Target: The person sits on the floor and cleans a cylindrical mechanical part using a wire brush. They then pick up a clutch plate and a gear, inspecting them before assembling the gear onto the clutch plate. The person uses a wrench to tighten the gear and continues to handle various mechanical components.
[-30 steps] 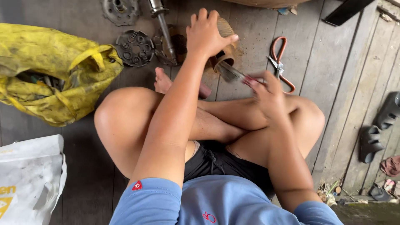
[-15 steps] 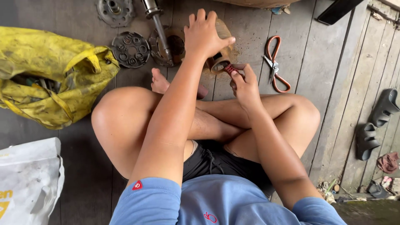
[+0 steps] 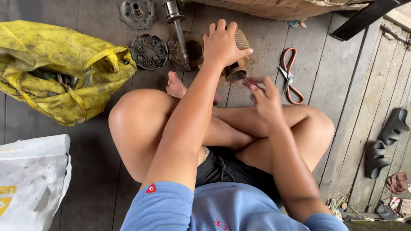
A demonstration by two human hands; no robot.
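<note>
The left hand (image 3: pixel 224 42) wraps over a ribbed, rusty cylinder (image 3: pixel 238 60) on the plank floor (image 3: pixel 329 81) near its far edge, fingers closed to steady it. The right hand (image 3: pixel 265 96) pinches a red-handled tool (image 3: pixel 247 81), angling its tip toward the cylinder's open end; orange-handled scissors (image 3: pixel 291 77) lie just beside.

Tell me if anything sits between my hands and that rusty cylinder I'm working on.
Nothing visible does. The left hand grips the rusty cylinder from above, and the right hand pokes a red-handled tool at its open end.
</note>
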